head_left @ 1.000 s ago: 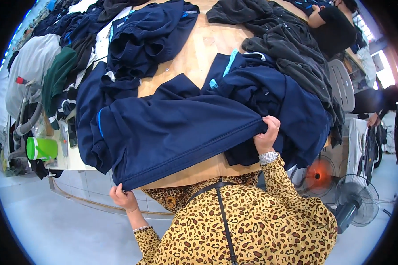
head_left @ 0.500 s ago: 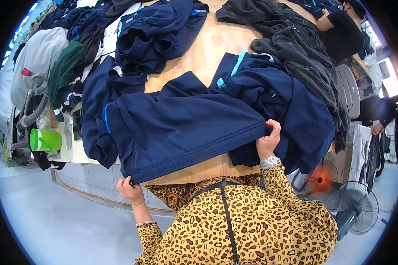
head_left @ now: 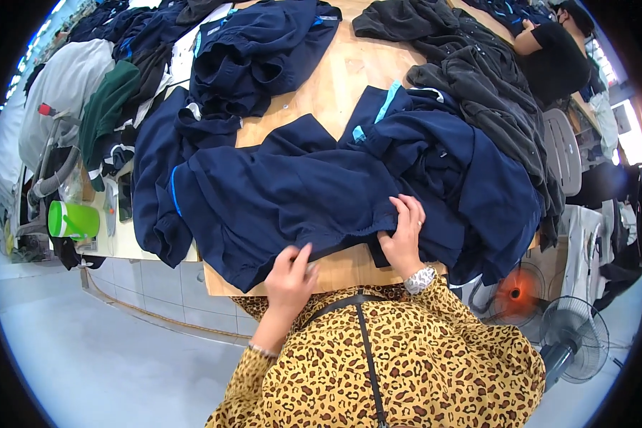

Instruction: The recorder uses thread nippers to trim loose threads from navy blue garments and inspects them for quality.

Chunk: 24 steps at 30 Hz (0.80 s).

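A navy blue garment (head_left: pixel 285 189) with a gathered, elastic-looking hem and a bright blue trim line lies spread in front of me. My left hand (head_left: pixel 290 280) is at its near hem, left of the middle, fingers partly bent and apart; whether they touch the cloth is hard to tell. Farther right, my right hand (head_left: pixel 404 232) rests over the hem with its fingers stretched out and thumb apart. Right beside the garment lies a heap of navy clothing (head_left: pixel 488 185) with a light blue strip, partly covered by it. The wooden table (head_left: pixel 335 78) shows between the piles.
More navy garments (head_left: pixel 253 57) are heaped at the far left, dark grey ones (head_left: pixel 478 85) at the far right. A green bucket (head_left: pixel 73 220) stands left. A fan (head_left: pixel 574 332) is at right, near a grey chair (head_left: pixel 562 150). Another person (head_left: pixel 556 57) stands at the far right.
Both hands have moved inward along the hem, from its two ends toward the middle. The hem, stretched straight before, is now slack and gathered.
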Each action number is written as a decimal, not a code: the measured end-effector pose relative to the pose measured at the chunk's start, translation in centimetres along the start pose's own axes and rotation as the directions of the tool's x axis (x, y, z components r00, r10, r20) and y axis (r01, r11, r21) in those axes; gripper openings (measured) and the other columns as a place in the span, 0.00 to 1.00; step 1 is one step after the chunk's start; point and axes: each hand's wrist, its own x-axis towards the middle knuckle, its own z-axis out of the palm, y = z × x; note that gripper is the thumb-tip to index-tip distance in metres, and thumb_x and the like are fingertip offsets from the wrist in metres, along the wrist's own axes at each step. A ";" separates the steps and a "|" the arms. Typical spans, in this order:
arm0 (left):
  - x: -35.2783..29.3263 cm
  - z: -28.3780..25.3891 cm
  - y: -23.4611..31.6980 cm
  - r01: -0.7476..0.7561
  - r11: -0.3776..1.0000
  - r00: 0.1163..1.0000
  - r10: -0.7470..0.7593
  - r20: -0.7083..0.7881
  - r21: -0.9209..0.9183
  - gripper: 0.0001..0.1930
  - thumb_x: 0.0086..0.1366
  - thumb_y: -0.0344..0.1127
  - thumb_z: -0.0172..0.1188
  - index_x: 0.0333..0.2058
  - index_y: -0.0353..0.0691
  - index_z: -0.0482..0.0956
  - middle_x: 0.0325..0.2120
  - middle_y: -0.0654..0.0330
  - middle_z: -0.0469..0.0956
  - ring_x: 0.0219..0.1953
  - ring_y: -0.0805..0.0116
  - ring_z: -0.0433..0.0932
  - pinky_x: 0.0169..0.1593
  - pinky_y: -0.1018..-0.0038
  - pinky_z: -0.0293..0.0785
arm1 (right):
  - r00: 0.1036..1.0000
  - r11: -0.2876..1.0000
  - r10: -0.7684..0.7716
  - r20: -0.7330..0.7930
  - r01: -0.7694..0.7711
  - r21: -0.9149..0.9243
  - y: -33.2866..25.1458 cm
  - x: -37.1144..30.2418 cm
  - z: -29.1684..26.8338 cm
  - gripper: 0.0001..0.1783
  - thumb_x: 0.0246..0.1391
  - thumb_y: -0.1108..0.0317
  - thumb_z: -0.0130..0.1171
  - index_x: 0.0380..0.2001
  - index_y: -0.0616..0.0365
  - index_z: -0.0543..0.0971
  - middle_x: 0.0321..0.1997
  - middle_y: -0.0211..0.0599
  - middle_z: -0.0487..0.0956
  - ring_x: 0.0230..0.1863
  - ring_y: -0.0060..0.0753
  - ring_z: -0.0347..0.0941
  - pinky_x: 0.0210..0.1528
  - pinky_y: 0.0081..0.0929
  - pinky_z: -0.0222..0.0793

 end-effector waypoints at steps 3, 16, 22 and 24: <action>3.1 2.1 -0.8 -0.061 0.993 0.989 0.047 0.137 0.106 0.14 0.43 0.25 0.61 0.33 0.43 0.79 0.34 0.65 0.74 0.33 0.63 0.72 0.32 0.71 0.74 | 0.970 0.974 -0.223 -0.094 0.226 0.021 -0.9 -1.8 0.0 0.25 0.35 0.76 0.60 0.44 0.56 0.74 0.51 0.42 0.68 0.58 0.51 0.60 0.63 0.47 0.50; 5.5 -1.3 -3.4 0.507 0.705 0.841 -0.278 0.463 -0.497 0.07 0.63 0.33 0.57 0.30 0.34 0.76 0.19 0.69 0.69 0.23 0.81 0.64 0.28 0.81 0.63 | 0.668 0.779 -0.159 0.727 -0.367 0.508 -3.0 4.9 1.0 0.11 0.56 0.65 0.57 0.30 0.63 0.79 0.24 0.28 0.79 0.27 0.14 0.71 0.32 0.16 0.65; 5.9 -1.4 -3.7 0.504 0.646 0.852 -0.263 0.453 -0.573 0.11 0.65 0.35 0.56 0.29 0.32 0.75 0.17 0.73 0.64 0.23 0.84 0.59 0.27 0.83 0.58 | 0.550 0.675 -0.059 0.833 -0.593 0.439 -1.6 5.4 1.3 0.14 0.59 0.62 0.55 0.27 0.63 0.79 0.21 0.15 0.71 0.24 0.07 0.61 0.28 0.11 0.60; 5.7 -1.3 -3.9 0.533 0.611 0.839 -0.289 0.461 -0.586 0.12 0.65 0.36 0.56 0.28 0.32 0.74 0.18 0.74 0.63 0.23 0.84 0.58 0.26 0.83 0.57 | 0.535 0.654 -0.070 0.842 -0.613 0.444 -2.0 5.7 1.0 0.16 0.60 0.61 0.54 0.24 0.62 0.78 0.20 0.12 0.68 0.22 0.06 0.57 0.25 0.11 0.56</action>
